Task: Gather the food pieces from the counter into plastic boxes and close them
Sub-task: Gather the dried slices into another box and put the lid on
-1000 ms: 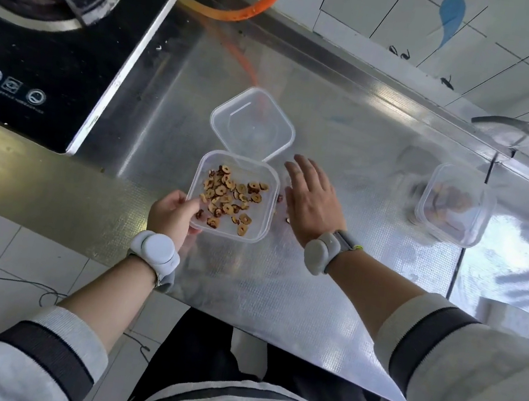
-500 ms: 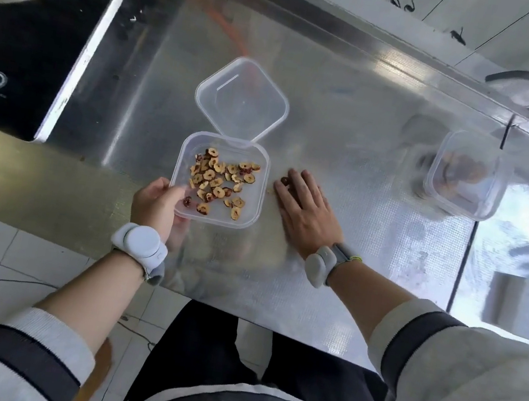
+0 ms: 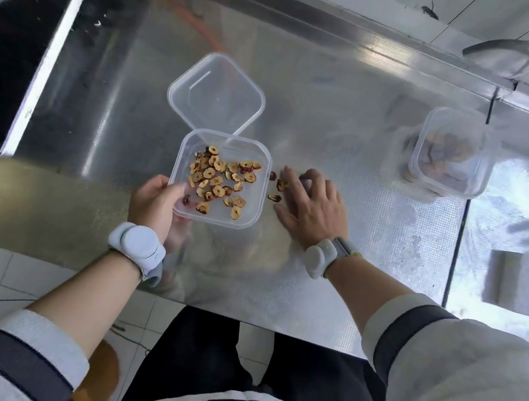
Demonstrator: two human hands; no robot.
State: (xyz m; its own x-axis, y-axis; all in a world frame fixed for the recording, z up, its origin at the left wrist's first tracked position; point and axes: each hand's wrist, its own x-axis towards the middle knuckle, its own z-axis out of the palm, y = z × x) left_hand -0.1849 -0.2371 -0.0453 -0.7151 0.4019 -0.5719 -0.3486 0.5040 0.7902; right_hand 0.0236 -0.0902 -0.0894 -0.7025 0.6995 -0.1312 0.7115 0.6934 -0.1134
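- Table (image 3: 322,112) first: shiny steel, and the action sits close to its near edge, so anything flicked toward the person could go over onto the floor.
- Far right, a second box (image 3: 450,153) is blurred; it seems to hold food, and I cannot tell if its lid is on.
- Lid (image 3: 218,92) lies loose just behind the box (image 3: 221,179), overlapping its far rim; a nudge could skid it away before closing time.
- Box is held at its near-left corner only, left hand (image 3: 155,204) with fingers clamped on the rim. It may be lifted off the table. One-corner grip: push hard against its right wall and it could tilt, spilling the slices (image 3: 218,179) inside.
- Right hand (image 3: 314,208) is flat on the table just right of the box, fingers spread and slightly curled, gripping nothing I can see.
- Smallest: loose pieces (image 3: 275,186) between the hand and the box wall. They are thin and light, so a fast sweep could scatter them past the box.
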